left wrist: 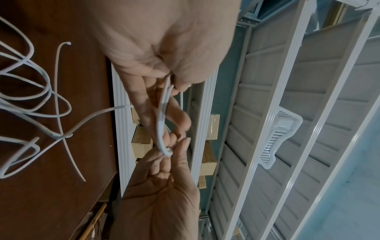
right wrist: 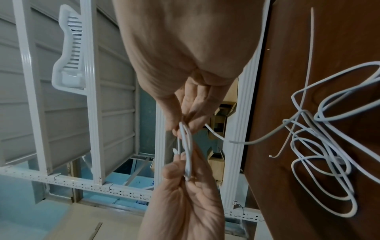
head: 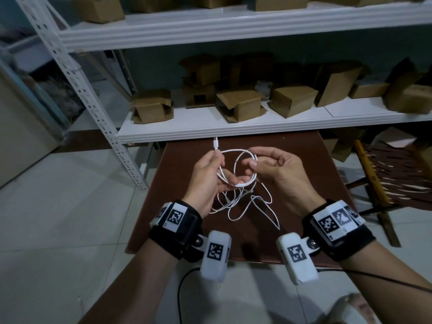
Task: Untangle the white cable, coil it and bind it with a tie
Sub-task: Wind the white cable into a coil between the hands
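Both hands hold a small loop of the white cable (head: 233,150) above the brown table (head: 304,160). My left hand (head: 218,164) pinches the loop's left side, with a connector (head: 216,145) sticking up past the thumb. On the loop's right side, my right hand (head: 251,163) pinches the strands between thumb and fingers. In the wrist views the loop runs between the left hand (left wrist: 172,84) and the right hand (right wrist: 183,126). The rest of the cable (left wrist: 107,110) trails down into a loose tangle on the table. A thin white tie (left wrist: 57,84) lies among those strands.
A white metal shelf (head: 210,132) with several cardboard boxes (head: 152,106) stands right behind the table. Its perforated upright (head: 93,101) is at the left. A woven chair (head: 385,171) stands to the right. The floor is pale tile.
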Tool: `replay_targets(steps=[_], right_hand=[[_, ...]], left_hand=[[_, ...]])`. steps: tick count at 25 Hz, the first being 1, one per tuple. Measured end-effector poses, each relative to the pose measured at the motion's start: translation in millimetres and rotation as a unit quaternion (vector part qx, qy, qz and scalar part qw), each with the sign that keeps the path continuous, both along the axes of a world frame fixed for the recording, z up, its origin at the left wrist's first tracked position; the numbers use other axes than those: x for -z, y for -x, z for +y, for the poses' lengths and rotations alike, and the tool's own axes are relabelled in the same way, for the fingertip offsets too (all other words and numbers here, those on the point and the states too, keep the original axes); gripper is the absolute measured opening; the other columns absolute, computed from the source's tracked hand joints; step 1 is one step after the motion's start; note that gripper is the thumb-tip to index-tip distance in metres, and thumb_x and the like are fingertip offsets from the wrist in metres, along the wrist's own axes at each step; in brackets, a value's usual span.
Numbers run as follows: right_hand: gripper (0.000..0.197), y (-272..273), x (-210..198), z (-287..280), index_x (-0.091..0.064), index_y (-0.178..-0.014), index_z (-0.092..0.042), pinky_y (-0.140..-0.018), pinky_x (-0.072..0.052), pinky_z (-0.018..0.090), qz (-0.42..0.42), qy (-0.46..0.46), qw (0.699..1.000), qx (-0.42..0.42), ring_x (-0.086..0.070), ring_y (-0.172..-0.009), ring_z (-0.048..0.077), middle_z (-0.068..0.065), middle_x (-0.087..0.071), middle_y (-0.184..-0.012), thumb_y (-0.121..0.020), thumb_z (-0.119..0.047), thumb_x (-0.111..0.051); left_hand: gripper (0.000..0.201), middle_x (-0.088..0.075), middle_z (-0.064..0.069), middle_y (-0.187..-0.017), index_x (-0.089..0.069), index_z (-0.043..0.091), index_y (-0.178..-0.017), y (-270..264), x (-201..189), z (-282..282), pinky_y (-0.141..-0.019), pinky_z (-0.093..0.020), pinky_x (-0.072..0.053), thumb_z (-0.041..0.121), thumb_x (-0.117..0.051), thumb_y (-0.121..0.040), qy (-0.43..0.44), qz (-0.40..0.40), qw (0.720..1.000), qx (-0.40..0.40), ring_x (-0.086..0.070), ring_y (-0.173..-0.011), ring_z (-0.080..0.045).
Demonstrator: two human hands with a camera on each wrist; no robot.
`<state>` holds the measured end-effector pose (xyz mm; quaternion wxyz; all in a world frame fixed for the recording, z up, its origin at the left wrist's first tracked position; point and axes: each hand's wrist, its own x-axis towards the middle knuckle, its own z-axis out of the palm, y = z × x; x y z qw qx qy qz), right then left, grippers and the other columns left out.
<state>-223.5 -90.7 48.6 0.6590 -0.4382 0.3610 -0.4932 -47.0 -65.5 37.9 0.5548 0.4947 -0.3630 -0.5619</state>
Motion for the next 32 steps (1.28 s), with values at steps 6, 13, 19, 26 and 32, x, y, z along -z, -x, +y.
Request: replay_targets(steps=[6,13,19,26,32], right_hand=[[0.034,2,2,-5,-0.067,-0.117,0.001,-0.069,-0.064,0.027,-0.008,0.004,1.000,0.013,-0.076,-0.069,0.019,0.015,-0.079,-0.085,-0.085,0.008,-0.074],[0.028,-3,4,-5,-0.065,-0.121,0.005,-0.065,-0.061,0.024,-0.026,-0.012,1.000,0.011,-0.077,-0.072,0.020,0.018,-0.079,-0.089,-0.094,0.002,-0.067],[0.049,3,4,-8,-0.065,-0.122,0.007,-0.073,-0.062,0.026,0.032,0.043,0.998,0.029,-0.078,-0.076,0.022,0.029,-0.076,-0.097,-0.076,0.004,-0.082],[0.039,0,10,-14,-0.065,-0.116,0.008,-0.070,-0.061,0.025,0.084,0.041,0.996,0.005,-0.075,-0.072,0.020,0.018,-0.075,-0.091,-0.084,0.028,-0.059],[0.034,-8,10,-12,-0.057,-0.114,-0.003,-0.049,-0.042,0.020,0.015,-0.030,0.999,-0.022,-0.058,-0.054,0.013,0.009,-0.062,-0.085,-0.092,0.021,-0.046]], left_hand=[[0.033,-0.048,-0.002,-0.058,-0.052,0.012,-0.084,1,4,-2,-0.061,-0.025,-0.059,0.029,-0.045,-0.111,-0.028,0.232,0.972,0.006,-0.073,-0.067,-0.022],[0.034,-0.028,0.012,-0.048,-0.049,0.016,-0.080,-10,7,-8,-0.033,-0.017,-0.015,0.027,-0.040,-0.110,-0.045,0.221,0.970,0.087,-0.023,-0.034,-0.001],[0.037,-0.027,0.012,-0.046,-0.042,0.018,-0.073,-9,5,-7,-0.031,-0.016,-0.013,0.025,-0.038,-0.109,-0.060,0.188,0.977,0.078,-0.021,-0.033,-0.001],[0.037,-0.026,0.011,-0.048,-0.043,0.019,-0.071,-7,8,-6,-0.031,-0.017,-0.015,0.025,-0.041,-0.108,-0.046,0.149,0.985,0.069,-0.020,-0.035,-0.002],[0.038,-0.026,0.011,-0.046,-0.042,0.019,-0.070,-1,10,-7,-0.031,-0.016,-0.016,0.024,-0.040,-0.108,-0.061,0.134,0.985,0.092,-0.020,-0.034,-0.002]])
